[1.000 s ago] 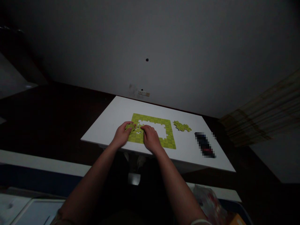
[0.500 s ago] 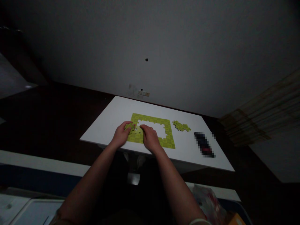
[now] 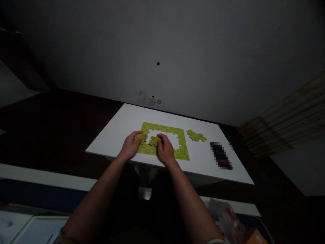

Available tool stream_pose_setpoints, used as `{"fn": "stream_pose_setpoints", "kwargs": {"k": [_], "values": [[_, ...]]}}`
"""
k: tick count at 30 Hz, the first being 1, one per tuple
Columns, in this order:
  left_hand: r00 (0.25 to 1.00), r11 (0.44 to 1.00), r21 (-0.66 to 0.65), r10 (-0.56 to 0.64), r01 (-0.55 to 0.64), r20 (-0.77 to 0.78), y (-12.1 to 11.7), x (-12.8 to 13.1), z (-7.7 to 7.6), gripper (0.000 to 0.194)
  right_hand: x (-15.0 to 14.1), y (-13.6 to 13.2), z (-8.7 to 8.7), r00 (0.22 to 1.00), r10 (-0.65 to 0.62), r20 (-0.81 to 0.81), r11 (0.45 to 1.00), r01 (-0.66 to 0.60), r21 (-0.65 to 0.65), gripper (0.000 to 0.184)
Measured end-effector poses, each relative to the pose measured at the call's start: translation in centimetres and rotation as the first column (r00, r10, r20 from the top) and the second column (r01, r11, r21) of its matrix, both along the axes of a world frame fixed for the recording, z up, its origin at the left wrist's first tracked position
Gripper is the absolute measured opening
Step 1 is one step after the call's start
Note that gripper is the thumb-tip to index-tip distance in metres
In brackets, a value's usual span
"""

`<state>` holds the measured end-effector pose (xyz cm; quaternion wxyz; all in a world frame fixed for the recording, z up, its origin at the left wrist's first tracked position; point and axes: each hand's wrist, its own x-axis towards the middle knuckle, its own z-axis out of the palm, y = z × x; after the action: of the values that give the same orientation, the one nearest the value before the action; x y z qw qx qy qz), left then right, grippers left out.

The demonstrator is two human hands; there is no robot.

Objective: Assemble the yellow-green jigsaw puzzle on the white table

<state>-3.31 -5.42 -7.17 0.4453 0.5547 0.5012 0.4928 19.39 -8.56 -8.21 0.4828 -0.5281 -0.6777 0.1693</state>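
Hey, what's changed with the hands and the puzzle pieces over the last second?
The right hand has shifted rightward, and its fingers now sit at the right edge of a green puzzle piece inside the opening of the assembled puzzle frame, leaving that piece uncovered. The left hand stays on a second puzzle piece. The loose cluster of pieces on the white table hasn't moved.

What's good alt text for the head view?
The left hand and right hand touch pieces of a green jigsaw puzzle on a white table, the right by the central gap. A joined cluster of pieces and a pixelated object lie to the right.
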Motion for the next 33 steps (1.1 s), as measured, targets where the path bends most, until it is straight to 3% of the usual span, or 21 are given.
{"fn": "stream_pose_setpoints", "kwargs": {"k": [4,9,12,16,20,23,28,33], "values": [[1.000,1.000,0.010,0.011,-0.010,-0.009,0.0,-0.1,0.0,0.055,0.2,-0.2,0.1,0.999,0.050,0.007,0.997,-0.049,-0.057,0.035],[0.999,0.999,0.044,0.030,-0.030,-0.019,-0.1,-0.1,0.0,0.056,-0.4,-0.2,0.3,0.928,0.145,0.342,0.988,-0.119,-0.096,0.027],[0.997,0.998,0.060,0.016,-0.011,-0.081,-0.3,0.0,0.1,0.047,-0.6,-0.3,0.5,0.903,0.113,0.414,0.994,-0.103,-0.045,0.024],[0.990,0.997,0.050,-0.050,0.057,-0.132,-0.3,0.2,-0.2,0.041,-0.5,-0.5,0.5,0.950,0.123,0.285,0.992,-0.123,-0.021,0.032],[0.989,0.995,0.058,-0.068,0.076,-0.128,-0.2,0.2,-0.5,0.038,-0.4,-0.2,0.3,0.977,0.169,0.128,0.983,-0.158,-0.090,0.020],[0.986,0.994,0.072,-0.074,0.085,-0.147,-0.3,0.1,-0.4,0.034,-0.1,0.2,-0.1,0.990,0.131,-0.045,0.981,-0.136,-0.138,0.017],[0.981,0.989,0.096,-0.092,0.110,-0.173,-0.7,0.1,0.3,0.031,0.5,1.1,-1.1,0.954,-0.036,-0.299,0.990,-0.008,-0.144,0.037],[0.979,0.991,0.087,-0.087,0.105,-0.183,-0.9,0.1,0.8,0.033,0.6,1.3,-1.9,0.939,-0.047,-0.339,0.990,-0.003,-0.144,0.051]]}}
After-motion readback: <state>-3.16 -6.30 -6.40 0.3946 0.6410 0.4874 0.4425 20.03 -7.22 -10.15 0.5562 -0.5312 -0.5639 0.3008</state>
